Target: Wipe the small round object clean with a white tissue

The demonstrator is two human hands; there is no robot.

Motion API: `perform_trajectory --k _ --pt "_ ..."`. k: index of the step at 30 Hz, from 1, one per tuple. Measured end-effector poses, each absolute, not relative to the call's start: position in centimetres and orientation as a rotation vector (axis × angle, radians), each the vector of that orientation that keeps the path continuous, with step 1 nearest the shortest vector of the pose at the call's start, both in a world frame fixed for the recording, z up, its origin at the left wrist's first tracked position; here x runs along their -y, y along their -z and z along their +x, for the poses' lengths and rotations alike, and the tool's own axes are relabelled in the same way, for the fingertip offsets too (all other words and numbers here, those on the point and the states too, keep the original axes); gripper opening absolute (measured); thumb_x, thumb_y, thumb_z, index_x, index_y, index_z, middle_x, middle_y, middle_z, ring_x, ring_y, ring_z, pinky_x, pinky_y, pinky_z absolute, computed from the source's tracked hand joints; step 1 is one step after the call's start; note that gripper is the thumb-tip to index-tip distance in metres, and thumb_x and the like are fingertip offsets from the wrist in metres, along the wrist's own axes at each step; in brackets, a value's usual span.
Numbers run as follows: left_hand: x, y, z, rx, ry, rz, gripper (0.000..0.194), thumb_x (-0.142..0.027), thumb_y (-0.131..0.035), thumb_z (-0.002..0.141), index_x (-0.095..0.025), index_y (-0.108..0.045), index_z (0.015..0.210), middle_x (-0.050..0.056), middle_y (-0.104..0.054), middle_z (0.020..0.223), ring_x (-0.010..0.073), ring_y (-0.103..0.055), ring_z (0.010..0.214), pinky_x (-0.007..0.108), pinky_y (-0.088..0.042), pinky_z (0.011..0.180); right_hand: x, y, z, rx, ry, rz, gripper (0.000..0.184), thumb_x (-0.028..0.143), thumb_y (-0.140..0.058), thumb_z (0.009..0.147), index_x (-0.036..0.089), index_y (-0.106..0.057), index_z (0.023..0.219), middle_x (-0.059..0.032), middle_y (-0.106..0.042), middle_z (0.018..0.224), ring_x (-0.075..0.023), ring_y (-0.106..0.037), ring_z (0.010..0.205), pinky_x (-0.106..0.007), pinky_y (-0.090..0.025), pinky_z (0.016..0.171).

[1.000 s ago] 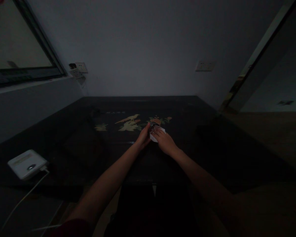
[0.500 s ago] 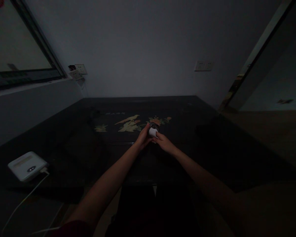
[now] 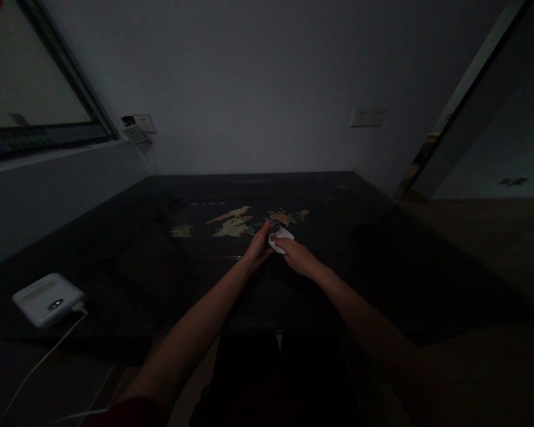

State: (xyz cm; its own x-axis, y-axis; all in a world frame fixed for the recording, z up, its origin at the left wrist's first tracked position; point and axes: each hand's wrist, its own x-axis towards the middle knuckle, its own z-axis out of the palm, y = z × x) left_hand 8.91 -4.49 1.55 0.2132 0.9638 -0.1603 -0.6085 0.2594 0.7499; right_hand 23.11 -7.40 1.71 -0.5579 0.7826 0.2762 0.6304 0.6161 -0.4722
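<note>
Both my hands meet over the dark table (image 3: 231, 290). My left hand (image 3: 258, 248) is closed around a small dark, shiny round object (image 3: 276, 225); its kind is too dim to make out. In my right hand (image 3: 297, 254) is a crumpled white tissue (image 3: 283, 235), pressed against the near side of that object. The fingertips under the tissue are hidden. Beyond the hands lies a printed bird-and-flower picture (image 3: 234, 222) on the tabletop.
A white box-shaped device (image 3: 48, 299) with a white cable (image 3: 44, 359) stands at the table's left. Behind the table rises a wall with a double socket (image 3: 368, 117) and another socket (image 3: 145, 123). A window (image 3: 35, 77) is at left, a doorway (image 3: 476, 112) at right.
My right hand has shifted slightly right and toward me over the object. More of the white tissue now shows, spread wider. My left hand has stayed nearly still.
</note>
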Motion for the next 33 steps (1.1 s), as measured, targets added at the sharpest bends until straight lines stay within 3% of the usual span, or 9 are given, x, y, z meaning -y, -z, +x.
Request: perform_trajectory --k 9,17,27,33 --pt "3.4 -0.2 8.9 -0.642 -1.164 0.619 0.038 -0.045 -0.058 0.086 -0.012 -0.067 0.102 0.009 -0.072 0.086 0.0137 -0.065 0.068 0.022 -0.05 0.062 7.6 -2.2 23.3 2.53 0.057 -1.182 0.05 0.002 -0.038 0.088 0.017 -0.052 0.134 -0.0126 -0.05 0.142 -0.0232 -0.037 0.138 -0.049 -0.029 0.113" --pt "3.4 -0.1 8.9 -0.647 -1.193 0.638 0.034 -0.044 -0.061 0.085 -0.012 -0.067 0.097 0.008 -0.072 0.088 0.0126 -0.065 0.069 0.022 -0.049 0.064 7.8 -2.2 22.9 2.528 0.087 -1.232 0.046 0.006 -0.037 0.091 0.015 -0.052 0.133 -0.0139 -0.05 0.142 -0.0248 -0.036 0.138 -0.05 -0.03 0.112" --pt "4.0 -0.6 8.8 -0.695 -1.193 0.697 0.037 -0.047 -0.062 0.083 -0.015 -0.067 0.101 0.008 -0.071 0.096 0.0167 -0.067 0.08 0.024 -0.051 0.069 7.6 -1.1 22.5 2.292 -0.445 -1.142 0.058 -0.003 -0.038 0.077 0.016 -0.054 0.13 -0.0128 -0.055 0.137 -0.0194 -0.046 0.129 -0.039 -0.036 0.109" --pt "4.4 -1.1 8.7 -0.821 -1.181 0.679 0.041 -0.051 -0.062 0.082 -0.015 -0.066 0.099 0.007 -0.07 0.086 0.0153 -0.064 0.072 0.023 -0.05 0.063 6.4 -0.8 22.2 1.963 -0.976 -0.924 0.039 0.004 -0.048 0.078 0.016 -0.066 0.109 -0.007 -0.07 0.105 -0.0207 -0.061 0.101 -0.038 -0.044 0.097"
